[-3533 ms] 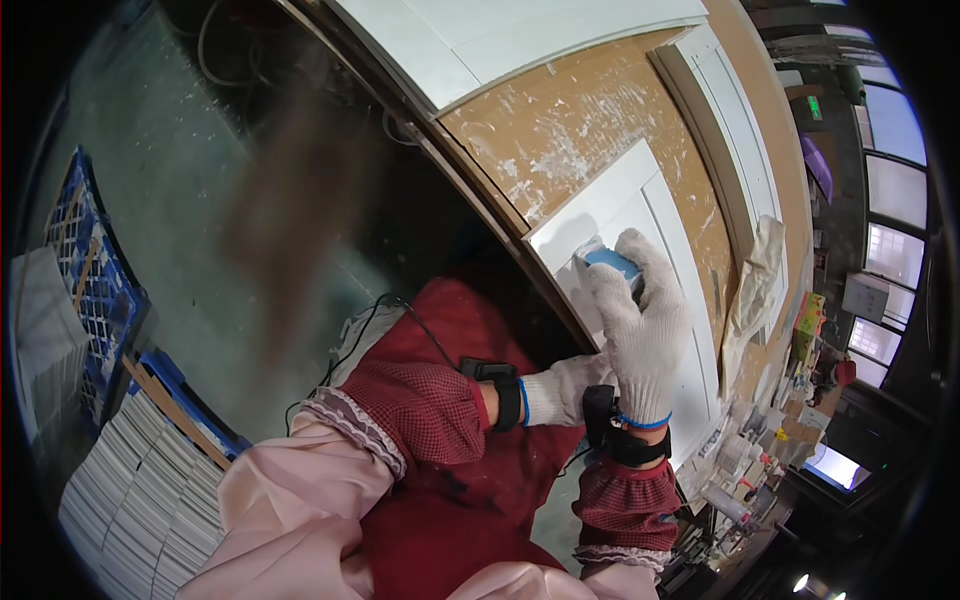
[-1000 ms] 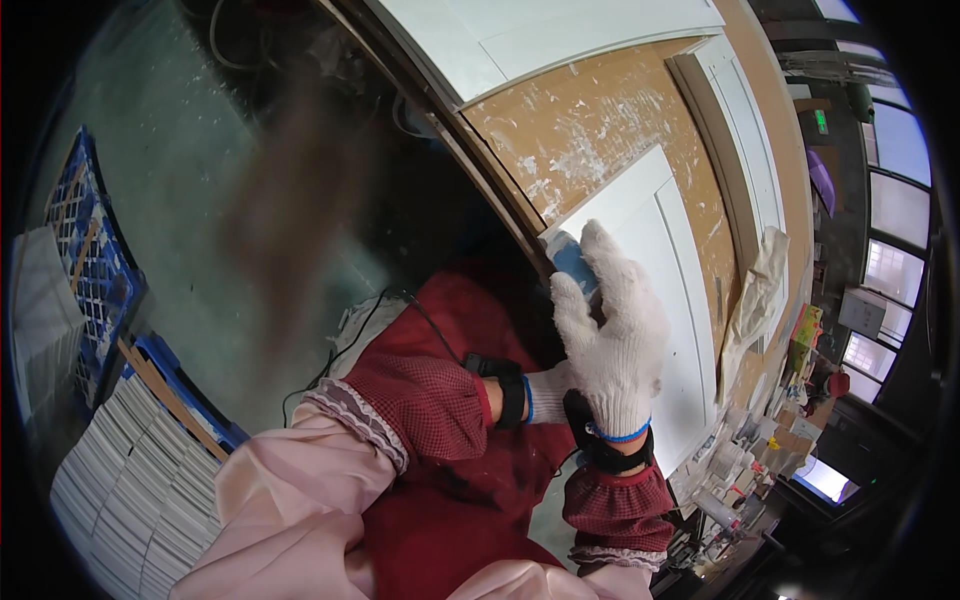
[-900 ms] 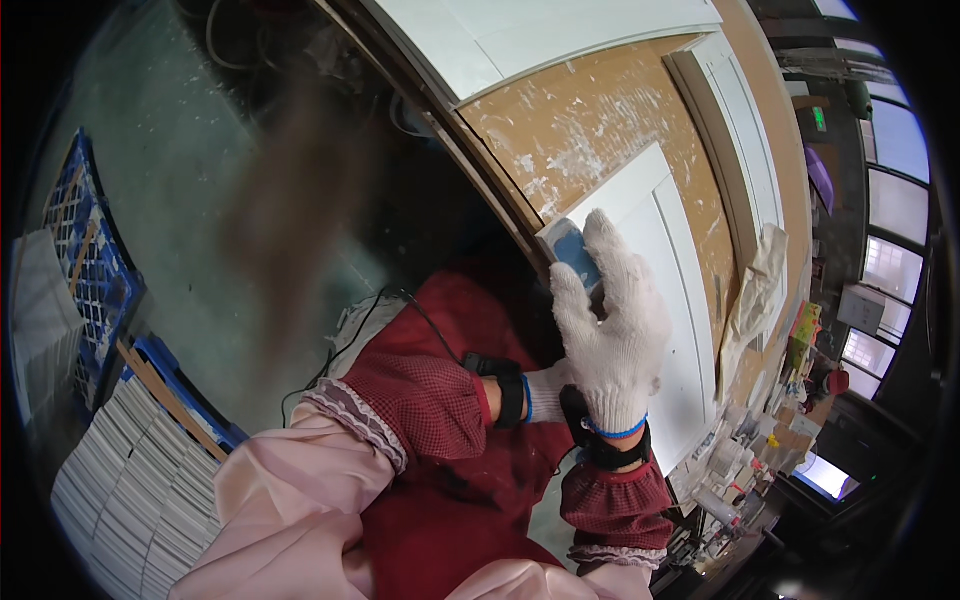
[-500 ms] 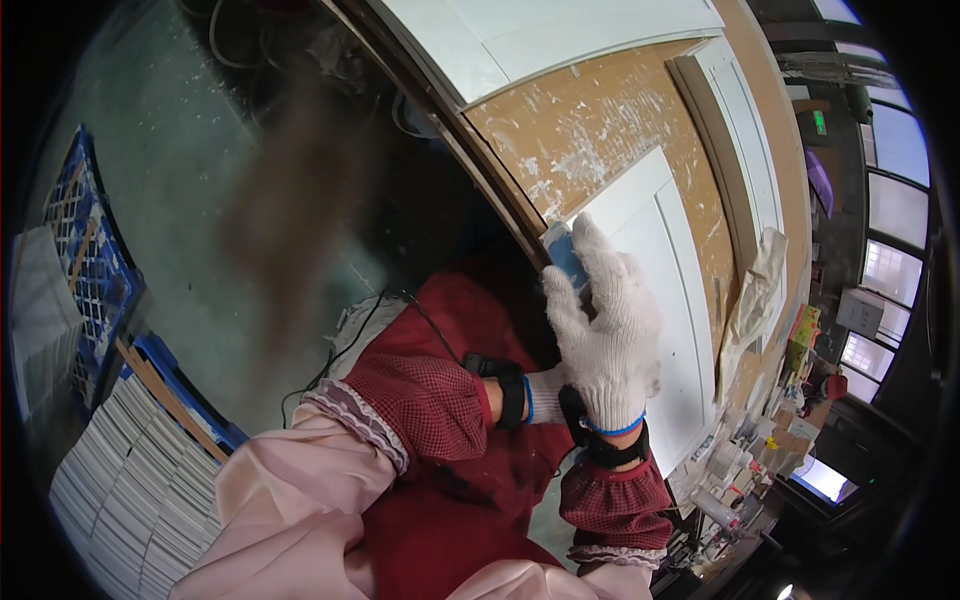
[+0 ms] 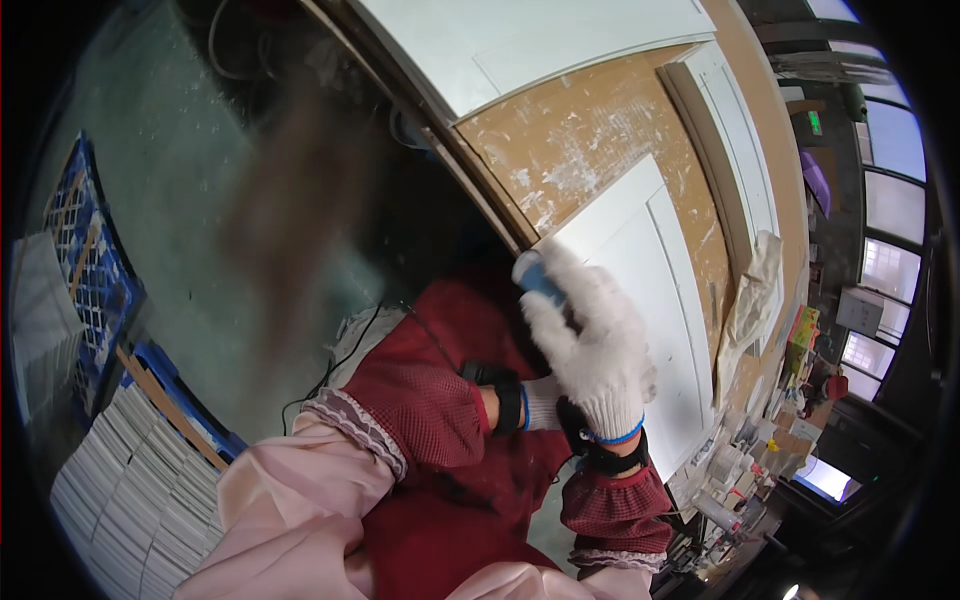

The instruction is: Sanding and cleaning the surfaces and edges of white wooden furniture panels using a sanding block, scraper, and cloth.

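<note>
While in one right hand (image 5: 595,340), one blue block (image 5: 540,279) by one panel (image 5: 632,222)

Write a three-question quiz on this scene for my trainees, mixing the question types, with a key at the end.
1. Multiple choice: What does the right hand hold near the edge of the white panel? A, a paintbrush; B, a blue block; C, a hammer.
2. True or false: The glove on that hand is black.
3. Fill in the blank: The brown worktop bears smears coloured ____.

Key: 1, B. 2, False; the glove is white. 3, white.
</note>
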The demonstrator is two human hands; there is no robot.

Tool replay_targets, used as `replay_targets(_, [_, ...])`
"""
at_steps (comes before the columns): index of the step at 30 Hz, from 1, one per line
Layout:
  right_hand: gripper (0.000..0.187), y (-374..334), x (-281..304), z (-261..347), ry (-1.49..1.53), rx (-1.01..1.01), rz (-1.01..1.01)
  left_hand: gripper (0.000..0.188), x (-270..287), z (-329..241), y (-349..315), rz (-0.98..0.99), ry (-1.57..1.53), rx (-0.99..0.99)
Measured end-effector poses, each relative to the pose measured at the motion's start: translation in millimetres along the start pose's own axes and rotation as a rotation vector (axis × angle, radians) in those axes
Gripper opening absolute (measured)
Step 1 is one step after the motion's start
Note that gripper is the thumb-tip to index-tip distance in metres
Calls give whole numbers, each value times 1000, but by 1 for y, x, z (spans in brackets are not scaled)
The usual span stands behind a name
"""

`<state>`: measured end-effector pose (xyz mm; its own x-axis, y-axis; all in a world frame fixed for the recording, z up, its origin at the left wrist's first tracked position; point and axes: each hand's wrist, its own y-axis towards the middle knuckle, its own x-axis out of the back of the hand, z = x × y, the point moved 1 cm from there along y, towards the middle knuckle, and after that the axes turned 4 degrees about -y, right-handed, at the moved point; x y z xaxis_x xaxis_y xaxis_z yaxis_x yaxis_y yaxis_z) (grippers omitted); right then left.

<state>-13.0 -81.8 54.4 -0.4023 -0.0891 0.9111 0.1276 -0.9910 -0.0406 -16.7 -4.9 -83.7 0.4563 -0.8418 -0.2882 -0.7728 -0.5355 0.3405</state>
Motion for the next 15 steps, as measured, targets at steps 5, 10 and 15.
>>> replay_targets(5, [50, -13, 10, -17, 243, -78, -60, 39, 0, -16, 4, 4, 72, 52])
replay_targets(10, [40, 4, 58, -40, 458, -339, -138, 41, -7, -36, 28, 129, 1195, 11])
replay_targets(15, [41, 54, 90, -89, 241, -260, -129, 38, -2, -21, 44, -29, 1510, -130])
